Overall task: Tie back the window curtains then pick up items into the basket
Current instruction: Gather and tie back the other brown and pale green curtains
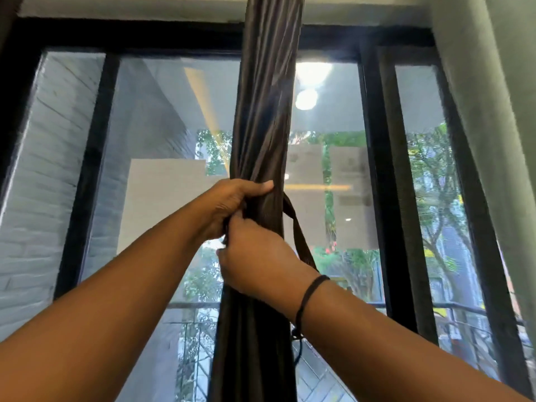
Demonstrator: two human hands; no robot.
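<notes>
The left hand (232, 206) has its fingers curled round the gathered curtain (261, 126), thumb laid flat across the near face of the bundle, gripping it at about the middle of its height. Just below and touching it, the right hand (256, 261) has its fingers bent in against the left edge of the same bundle; its fingertips are hidden behind its own knuckles, so I cannot tell exactly what they pinch (most likely the end of the tie). A dark tie-back strap (298, 230) loops out from the right side of the curtain and runs down behind the right wrist, which wears a thin black cord bracelet (309, 294). The curtain hangs as one tight column before the black-framed window (374, 140), with trees and buildings beyond.
</notes>
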